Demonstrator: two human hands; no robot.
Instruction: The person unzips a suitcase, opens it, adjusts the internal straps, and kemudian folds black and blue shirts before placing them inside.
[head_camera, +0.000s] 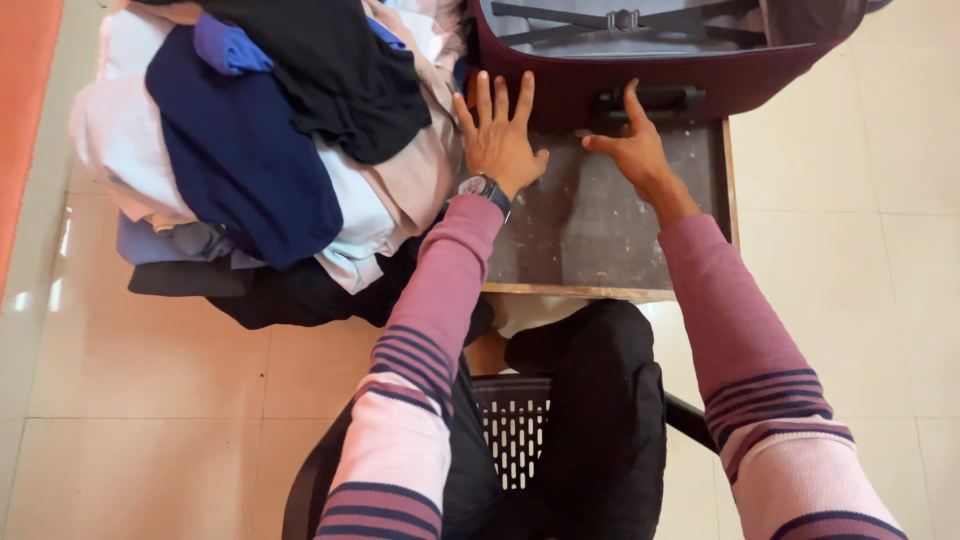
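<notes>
Nearest: person seated on a black plastic chair (515, 440) with a perforated seat, dark trousers, pink striped sleeves reaching forward. Tiled floor (150, 400) all around.

Next out: a low dark surface (590, 235), speckled and dusty, wooden front edge. Both hands lie over its far part.

Left hand (500, 135): fingers spread and flat, palm down, wristwatch (483, 187) on the wrist. Fingertips reach the near wall of the suitcase (560, 85), at its left corner; the hand sits just beside the clothes pile. Holds nothing.

Right hand (632, 145): index finger stretched up to the suitcase's black handle (650, 98), thumb out to the left, other fingers curled loosely. Pinching nothing; cannot tell if the fingertip presses the handle or only touches it.

Suitcase: maroon, open, standing at the far edge of the surface, grey lining and crossed black straps (625, 20) with a buckle inside.

Left of it: big heap of clothes (270, 140), navy, black, white, pale pink, blue pieces, spilling off the surface side.
</notes>
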